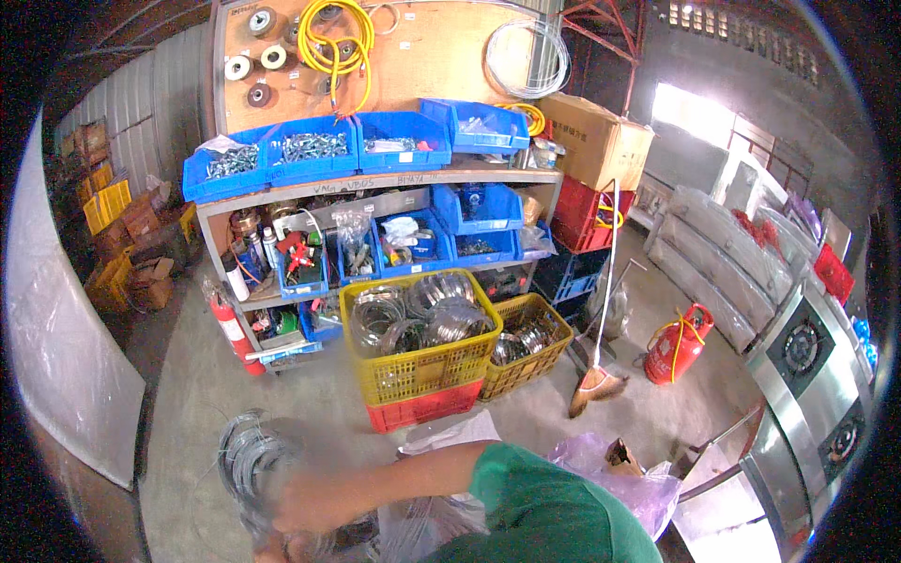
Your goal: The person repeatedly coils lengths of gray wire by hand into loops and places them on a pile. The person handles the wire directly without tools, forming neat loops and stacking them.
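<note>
My right arm, in a green sleeve, reaches in from the lower edge toward the left. At its end my right hand [305, 497] is smeared by motion, and its fingers do not show clearly. It is over the near right side of a coil of grey wire [246, 460] on the floor. I cannot make out whether it touches or grips the wire. A small skin-coloured patch shows below it at the lower edge. Whether that is my left hand or fingers of my right is unclear. Crumpled clear plastic [427, 525] lies beneath my forearm.
A yellow crate [422, 375] of shiny metal rings stands on a red crate [427, 410], beside another yellow crate [554, 355]. Behind is a shelf [375, 184] with blue bins. A fire extinguisher [230, 328], broom [597, 383], red gas cylinder [678, 345] and steel stove [788, 394] stand around.
</note>
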Tool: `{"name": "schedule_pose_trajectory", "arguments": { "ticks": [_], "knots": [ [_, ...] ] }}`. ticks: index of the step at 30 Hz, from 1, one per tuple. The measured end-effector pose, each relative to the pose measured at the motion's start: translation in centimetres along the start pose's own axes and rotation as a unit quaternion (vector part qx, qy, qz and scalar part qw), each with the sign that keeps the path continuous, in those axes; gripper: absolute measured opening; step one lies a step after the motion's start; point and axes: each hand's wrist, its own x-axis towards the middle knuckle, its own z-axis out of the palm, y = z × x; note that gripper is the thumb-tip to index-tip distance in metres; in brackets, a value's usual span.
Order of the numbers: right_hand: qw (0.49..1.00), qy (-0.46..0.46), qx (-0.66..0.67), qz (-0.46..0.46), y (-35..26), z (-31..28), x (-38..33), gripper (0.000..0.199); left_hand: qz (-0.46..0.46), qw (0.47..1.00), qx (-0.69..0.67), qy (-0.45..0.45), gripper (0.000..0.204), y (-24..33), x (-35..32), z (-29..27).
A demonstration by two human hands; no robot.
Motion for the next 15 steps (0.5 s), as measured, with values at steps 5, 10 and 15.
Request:
{"name": "schedule_pose_trajectory", "arguments": {
  "ticks": [5, 10, 15],
  "knots": [
    [0.977, -0.002, 0.198, -0.080, 1.3, -2.6, 0.2, 0.031, -0.040, 0.976, -0.215, -0.014, 0.050, -2.9, 0.6, 1.4],
    [0.949, 0.075, 0.301, -0.063, 6.2, -4.4, -0.1, 0.024, -0.076, 0.800, -0.590, 0.076, 0.042, -6.6, 0.3, 0.6],
    [0.897, 0.139, 0.389, 0.159, 9.1, 1.3, 0.2, 0.028, 0.142, 0.473, -0.869, -0.008, 0.047, -7.3, -0.9, -2.0]
  ]
}}
